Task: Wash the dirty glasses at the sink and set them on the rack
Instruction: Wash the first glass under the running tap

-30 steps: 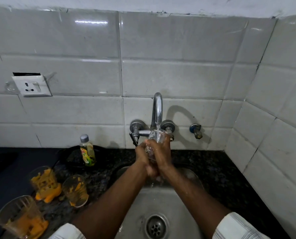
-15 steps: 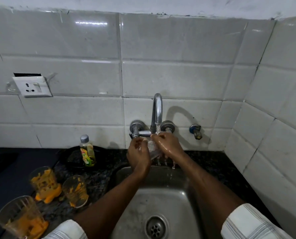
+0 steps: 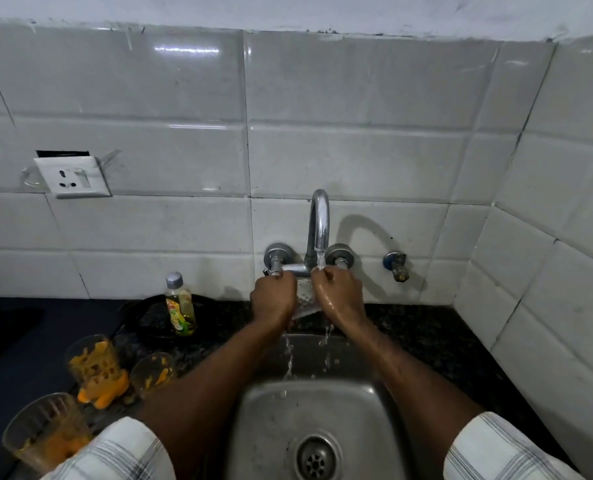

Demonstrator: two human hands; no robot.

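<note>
A clear glass (image 3: 304, 299) lies on its side between my two hands under the running tap (image 3: 318, 223). My left hand (image 3: 273, 299) grips one end of it and my right hand (image 3: 340, 297) grips the other, wet with water. Water spills from the glass into the steel sink (image 3: 277, 431) below. Three dirty glasses smeared with orange pulp stand on the dark counter at the left: one tall (image 3: 92, 362), one small (image 3: 151, 374), one nearest me (image 3: 40, 434). No rack is in view.
A dish-soap bottle (image 3: 180, 306) stands on a dark round plate (image 3: 149, 317) left of the sink. Orange pulp (image 3: 103, 396) lies spilled by the tall glass. A wall socket (image 3: 72, 176) hangs at the left. A spare valve (image 3: 397, 265) sticks out right of the tap. Tiled wall closes the right side.
My hands have risen and moved apart toward the tap, and the glass has turned from upright to lying sideways between them under the stream.
</note>
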